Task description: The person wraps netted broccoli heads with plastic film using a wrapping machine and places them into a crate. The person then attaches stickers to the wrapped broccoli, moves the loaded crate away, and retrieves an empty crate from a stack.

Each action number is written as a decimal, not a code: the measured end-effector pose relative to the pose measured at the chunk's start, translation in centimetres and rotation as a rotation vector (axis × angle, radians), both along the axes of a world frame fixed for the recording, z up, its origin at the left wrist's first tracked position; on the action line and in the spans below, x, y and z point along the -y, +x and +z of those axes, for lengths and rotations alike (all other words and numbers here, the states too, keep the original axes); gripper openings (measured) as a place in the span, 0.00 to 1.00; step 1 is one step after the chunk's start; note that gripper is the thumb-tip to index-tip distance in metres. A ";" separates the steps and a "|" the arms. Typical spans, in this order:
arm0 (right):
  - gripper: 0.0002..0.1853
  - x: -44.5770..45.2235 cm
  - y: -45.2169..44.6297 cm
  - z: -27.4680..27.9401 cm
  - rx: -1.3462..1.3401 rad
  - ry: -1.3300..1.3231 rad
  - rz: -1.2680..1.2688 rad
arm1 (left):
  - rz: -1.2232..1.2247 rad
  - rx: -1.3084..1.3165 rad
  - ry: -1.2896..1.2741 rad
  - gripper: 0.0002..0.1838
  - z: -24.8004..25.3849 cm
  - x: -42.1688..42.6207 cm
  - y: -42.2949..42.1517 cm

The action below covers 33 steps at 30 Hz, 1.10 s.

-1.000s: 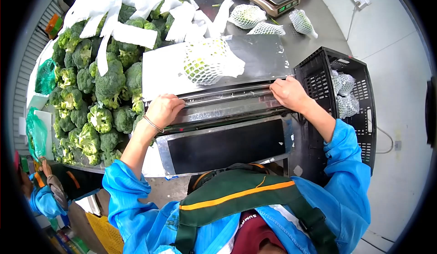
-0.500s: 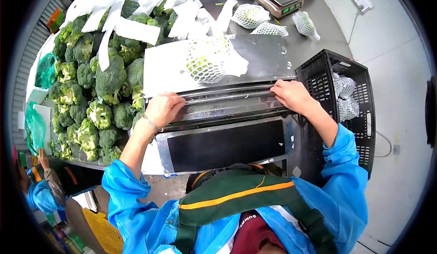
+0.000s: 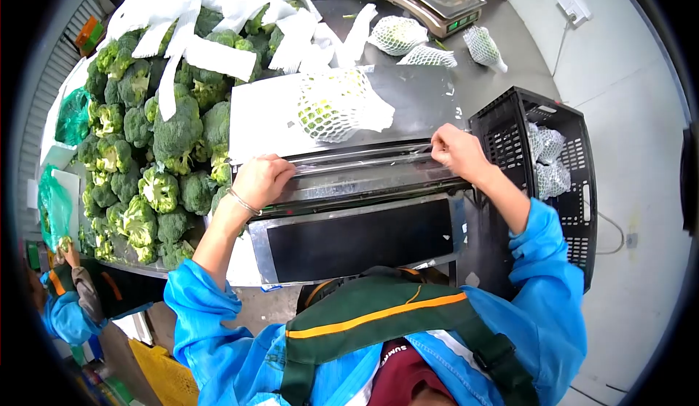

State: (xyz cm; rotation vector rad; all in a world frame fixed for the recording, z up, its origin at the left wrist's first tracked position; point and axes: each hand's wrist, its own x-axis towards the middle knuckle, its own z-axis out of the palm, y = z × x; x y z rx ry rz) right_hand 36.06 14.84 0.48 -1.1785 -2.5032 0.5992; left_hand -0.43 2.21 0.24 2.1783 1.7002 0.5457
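Note:
Clear plastic film [image 3: 364, 161] stretches across the roller slot of a wrapping machine. My left hand [image 3: 259, 180] is closed in a pinch on the film's left end, and my right hand [image 3: 460, 151] pinches its right end. Just beyond the film, a broccoli head in a white foam net [image 3: 333, 106] lies on the machine's metal top plate [image 3: 419, 96], its netted stem pointing right. Nearer my body is the machine's black heating plate [image 3: 360, 238] in a metal frame.
Loose broccoli heads [image 3: 175, 133] pile up on the left, partly under white foam nets [image 3: 218, 53]. Several netted heads [image 3: 397, 36] lie near a scale [image 3: 437, 2]. A black crate [image 3: 502, 125] with wrapped heads stands right. At far left, a co-worker's hand [image 3: 69, 253] touches something green.
The view has shifted slightly. Both my hands keep their pinch at the film's ends, and the right wrist looks more bent. The co-worker's hand now has a small green thing at its fingers.

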 end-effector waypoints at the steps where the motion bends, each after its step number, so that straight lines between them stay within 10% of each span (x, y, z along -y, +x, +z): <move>1: 0.05 0.1 -0.1 0.1 -0.035 -0.092 -0.078 | 0.035 0.041 0.013 0.05 0.2 0.3 0.3; 5: 0.03 3.2 1.0 1.6 -0.617 -0.747 -0.199 | 0.275 0.554 -0.140 0.05 2.3 3.6 1.1; 10: 0.10 6.4 3.0 9.2 -0.461 -0.167 0.148 | 0.273 1.005 0.071 0.06 6.5 8.7 3.4; 14: 0.07 1.7 1.2 15.5 -0.853 0.076 0.317 | 0.117 1.178 0.510 0.07 12.8 3.7 -0.9; 19: 0.22 -11.6 -4.9 9.8 -0.221 0.571 0.341 | -0.114 -0.219 0.536 0.24 9.0 -8.7 -7.1; 22: 0.44 -14.0 -6.8 0.0 -0.049 0.344 0.579 | -0.288 -0.304 0.264 0.41 2.8 -10.6 -7.6; 24: 0.48 -11.1 -9.5 -3.0 -0.143 0.083 0.442 | -0.302 0.173 0.102 0.49 -1.3 -10.6 -5.7; 31: 0.48 -6.7 -9.2 -3.2 -0.247 -0.380 0.349 | -0.353 0.497 -0.046 0.49 -1.5 -10.2 -1.1; 33: 0.47 -6.3 -5.6 -8.9 -0.634 -0.952 0.235 | -0.283 0.627 -0.216 0.48 1.1 -7.6 0.7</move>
